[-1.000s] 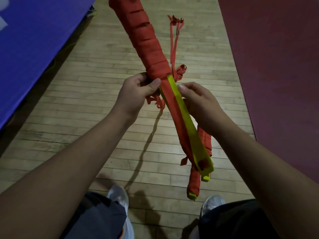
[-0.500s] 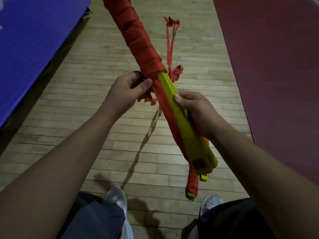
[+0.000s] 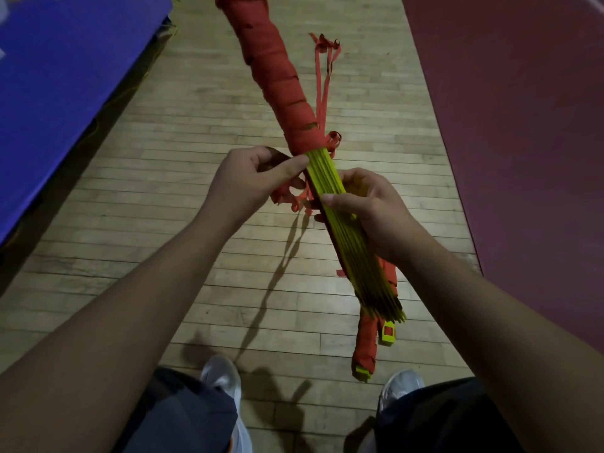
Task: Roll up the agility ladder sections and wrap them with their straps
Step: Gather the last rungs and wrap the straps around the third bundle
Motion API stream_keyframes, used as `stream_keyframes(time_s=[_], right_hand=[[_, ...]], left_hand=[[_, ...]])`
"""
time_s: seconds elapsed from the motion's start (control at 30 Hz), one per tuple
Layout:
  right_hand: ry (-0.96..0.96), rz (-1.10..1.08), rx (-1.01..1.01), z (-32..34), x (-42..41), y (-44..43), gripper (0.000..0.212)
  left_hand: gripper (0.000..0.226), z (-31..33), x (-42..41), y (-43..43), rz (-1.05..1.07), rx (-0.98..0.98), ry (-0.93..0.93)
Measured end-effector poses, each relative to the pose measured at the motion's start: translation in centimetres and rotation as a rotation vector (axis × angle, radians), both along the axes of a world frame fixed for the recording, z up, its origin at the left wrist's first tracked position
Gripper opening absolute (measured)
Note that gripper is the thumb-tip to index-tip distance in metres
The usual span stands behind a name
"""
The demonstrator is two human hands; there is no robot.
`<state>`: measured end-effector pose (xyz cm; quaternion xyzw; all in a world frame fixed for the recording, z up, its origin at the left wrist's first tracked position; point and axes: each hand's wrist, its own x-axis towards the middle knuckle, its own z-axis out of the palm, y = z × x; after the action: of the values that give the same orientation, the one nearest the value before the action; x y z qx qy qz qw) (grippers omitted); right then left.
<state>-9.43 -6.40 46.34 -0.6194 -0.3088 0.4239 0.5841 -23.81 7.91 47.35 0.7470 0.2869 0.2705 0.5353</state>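
I hold a long bundle of yellow ladder rungs (image 3: 330, 178) slanting from upper centre down to the lower right. Red strap (image 3: 277, 70) is wound tightly round its upper part; the middle shows bare stacked rung edges. My left hand (image 3: 251, 184) pinches the red strap where the winding ends, with loose strap loops (image 3: 291, 199) hanging under it. My right hand (image 3: 369, 207) grips the bare yellow rungs just below. A second red-wrapped piece (image 3: 367, 344) hangs at the bundle's lower end. Loose strap ends (image 3: 323, 67) dangle beside the wrapped part.
I stand on a wooden plank floor (image 3: 202, 125). A blue mat (image 3: 58, 76) lies raised along the left, a dark red mat (image 3: 523, 125) along the right. My two white shoes (image 3: 222, 377) show at the bottom, below the bundle.
The bundle has turned so its stacked yellow edges face up. My right hand slid down and wrapped round the rungs. My left hand stays at the end of the winding.
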Motion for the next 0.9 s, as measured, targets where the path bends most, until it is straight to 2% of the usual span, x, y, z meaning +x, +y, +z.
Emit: stream_keyframes(time_s=[0.07,0.23,0.3,0.37,0.43,0.5,0.6,0.67,0.73,0.83,0.9], right_hand=[[-0.069,-0.011,-0.023,-0.1,-0.3,0.1,0.033],[-0.298,-0.048,-0.144,-0.3,-1.9,0.5,0.041],[-0.333,-0.043,-0.143,-0.6,-2.2,0.7,0.042],[-0.291,-0.029,-0.110,-0.7,-1.9,0.9,0.041],[-0.165,-0.043,-0.042,-0.7,-0.9,1.0,0.035],[0.004,-0.022,-0.010,-0.5,0.2,0.8,0.034],[0.145,0.189,-0.047,-0.4,1.4,0.3,0.042],[0.185,0.328,-0.054,-0.1,1.9,0.1,0.049],[0.195,0.378,-0.026,0.2,2.1,-0.1,0.049],[0.157,0.311,0.031,0.1,1.8,-0.3,0.044],[0.119,0.242,0.066,0.1,1.2,-0.4,0.041]], left_hand=[[0.045,0.2,0.1,-0.5,0.069,0.015,-0.016],[0.042,-1.0,0.8,-1.5,0.176,0.003,-0.004],[0.039,-1.3,0.9,-1.5,0.178,-0.032,-0.029],[0.025,-1.1,0.9,-1.2,0.139,-0.061,-0.064],[0.017,-0.9,0.7,-0.5,0.079,-0.100,-0.095],[0.024,-0.9,0.4,0.1,0.019,-0.153,-0.133],[0.033,-1.1,0.2,0.4,-0.081,-0.222,-0.189],[0.023,-1.1,0.3,0.4,-0.127,-0.244,-0.210],[0.022,-0.9,0.3,0.5,-0.154,-0.252,-0.228],[0.032,-0.5,0.2,0.5,-0.169,-0.219,-0.231],[0.027,-0.1,0.0,0.6,-0.156,-0.150,-0.176]])
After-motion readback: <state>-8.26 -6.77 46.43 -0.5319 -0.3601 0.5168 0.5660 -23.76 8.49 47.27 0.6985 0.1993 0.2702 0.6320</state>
